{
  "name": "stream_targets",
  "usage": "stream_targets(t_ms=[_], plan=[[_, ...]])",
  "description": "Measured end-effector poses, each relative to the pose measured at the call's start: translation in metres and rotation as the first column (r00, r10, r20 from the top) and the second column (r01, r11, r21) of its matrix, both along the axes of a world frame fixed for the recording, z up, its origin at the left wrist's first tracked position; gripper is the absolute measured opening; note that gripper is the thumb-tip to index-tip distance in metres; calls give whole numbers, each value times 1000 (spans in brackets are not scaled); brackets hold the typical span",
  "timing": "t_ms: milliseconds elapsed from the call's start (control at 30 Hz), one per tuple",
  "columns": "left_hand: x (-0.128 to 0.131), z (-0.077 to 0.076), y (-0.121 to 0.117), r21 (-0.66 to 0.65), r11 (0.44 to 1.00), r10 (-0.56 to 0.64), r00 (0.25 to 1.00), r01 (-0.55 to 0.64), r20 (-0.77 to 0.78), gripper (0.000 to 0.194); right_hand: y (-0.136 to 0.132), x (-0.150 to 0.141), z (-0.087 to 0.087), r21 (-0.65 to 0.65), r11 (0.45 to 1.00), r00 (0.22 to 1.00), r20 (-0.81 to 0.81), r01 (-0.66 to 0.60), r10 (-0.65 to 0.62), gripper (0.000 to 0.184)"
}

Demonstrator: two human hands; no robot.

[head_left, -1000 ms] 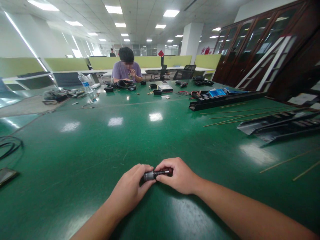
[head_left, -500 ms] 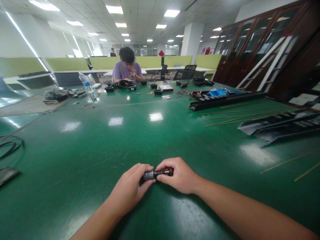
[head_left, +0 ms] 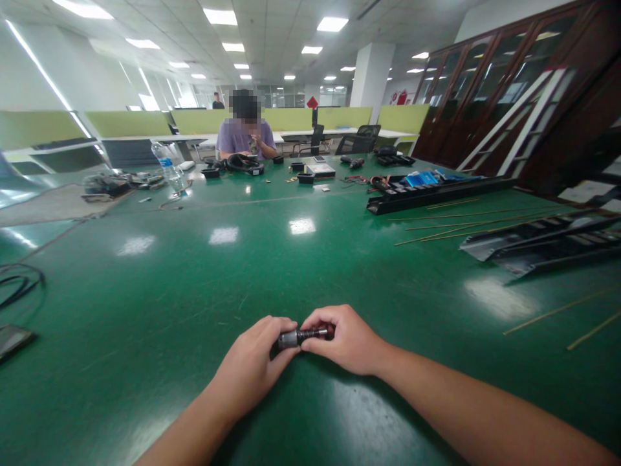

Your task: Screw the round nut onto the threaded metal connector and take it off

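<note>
Low over the green table (head_left: 242,259), a small metal cylinder with a coiled spring round its shaft (head_left: 290,339) lies sideways between my hands. My left hand (head_left: 255,356) is closed round the grey cylinder end, thumb below and fingers above. My right hand (head_left: 347,340) is closed at the other end, its fingertips round the spring and shaft. A dark reddish-brown knob-like end (head_left: 330,331) sits inside the curl of the right hand, partly hidden by it. The exact kind of this part cannot be made out.
Black metal channels (head_left: 538,246) and thin brass-coloured rods (head_left: 451,232) lie at the right. A black cable (head_left: 22,285) and a dark flat device (head_left: 14,340) are at the left edge. Across the table sits a person (head_left: 246,133), near a water bottle (head_left: 167,162) and several black parts.
Both hands keep the same grip on the spring-wound part, with hardly any movement. The view has shifted slightly, and the person across has moved their raised hand a little.
</note>
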State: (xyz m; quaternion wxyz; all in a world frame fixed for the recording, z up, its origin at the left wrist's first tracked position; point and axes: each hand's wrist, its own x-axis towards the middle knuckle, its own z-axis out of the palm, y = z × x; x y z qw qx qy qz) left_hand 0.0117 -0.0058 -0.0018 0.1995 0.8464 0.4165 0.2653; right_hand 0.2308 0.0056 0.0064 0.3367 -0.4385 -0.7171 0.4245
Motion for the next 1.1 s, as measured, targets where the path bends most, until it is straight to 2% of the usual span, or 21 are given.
stream_targets(t_ms=[700, 1100], plan=[[-2, -2, 3, 26, 1000, 17, 1000, -18, 11, 27, 3, 1, -3, -38, 999, 1000, 11, 22, -22, 15], [-4, -2, 2, 11, 1000, 23, 1000, -23, 6, 27, 2, 0, -3, -14, 999, 999, 11, 40, -40, 14]])
